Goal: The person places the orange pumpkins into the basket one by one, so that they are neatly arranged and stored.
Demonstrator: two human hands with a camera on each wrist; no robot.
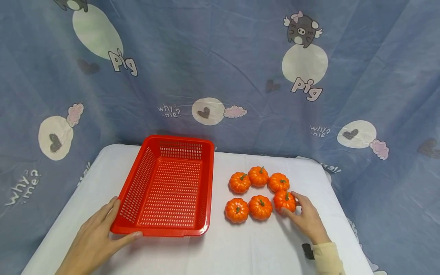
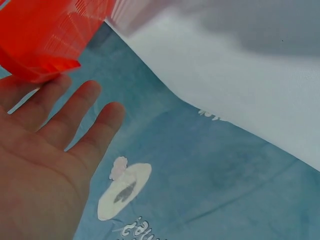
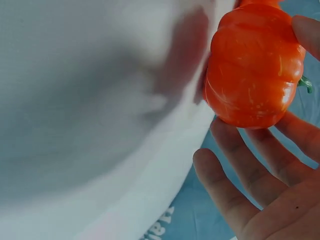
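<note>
Pinching pumpkin (image 1: 284,199) between thumb and fingers — right hand (image 1: 309,220) (left hand (image 1: 93,236), fingers outstretched, touching basket (image 1: 172,232)).

The right hand's grip (image 3: 282,204) held a glossy, ribbed orange pumpkin (image 3: 255,70) with a short green stem (image 3: 305,84); shadow (image 3: 185,55) darkened the white-topped desk (image 3: 60,215).

The white table (image 1: 247,248) is bordered left, right and far by blue cloth (image 1: 220,72) (pigs (image 1: 302,32) are printed on it).
</note>
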